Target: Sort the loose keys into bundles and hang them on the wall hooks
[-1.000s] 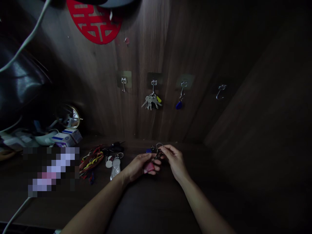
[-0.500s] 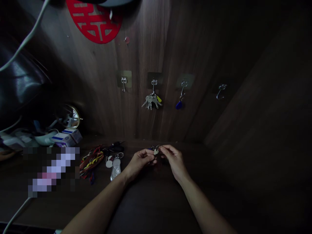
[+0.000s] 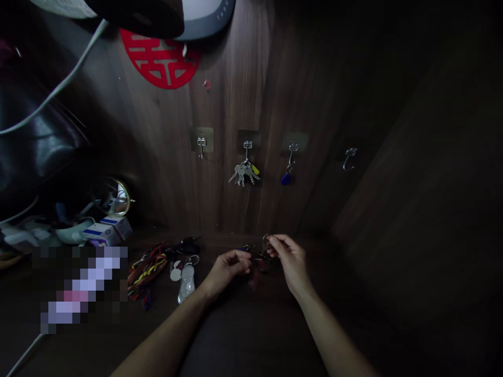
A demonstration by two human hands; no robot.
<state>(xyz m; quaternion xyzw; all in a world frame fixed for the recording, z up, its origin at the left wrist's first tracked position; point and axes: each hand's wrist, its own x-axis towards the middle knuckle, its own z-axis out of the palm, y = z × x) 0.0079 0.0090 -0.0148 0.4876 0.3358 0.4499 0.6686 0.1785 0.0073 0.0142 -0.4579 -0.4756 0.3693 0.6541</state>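
My right hand (image 3: pixel 288 259) pinches a metal key ring (image 3: pixel 267 240) between thumb and fingertips. Dark, blurred pieces (image 3: pixel 264 256) dangle from that ring, too dim to tell apart. Left of it, my left hand (image 3: pixel 230 269) hovers with curled fingers, thumb and forefinger a little apart, and nothing shows between them. Just behind its fingertips lies a small metal bunch with a blue part (image 3: pixel 247 247) on the shelf. Higher up, a bunch of keys with a yellow tag (image 3: pixel 244 173) hangs from one wall hook, and a blue key fob (image 3: pixel 286 179) from another.
Two more hooks, one on the left (image 3: pixel 201 146) and one on the right (image 3: pixel 349 158), hold nothing. Along the shelf's left lie colourful cords (image 3: pixel 149 269), a silver keychain (image 3: pixel 186 283), small boxes (image 3: pixel 108 230) and a round mirror (image 3: pixel 118 198). A white cable (image 3: pixel 63 86) crosses the upper left.
My right hand has drawn slightly right with the ring, and the hands are farther apart. The pale key at my left fingertips is no longer there. The view has tilted up a little.
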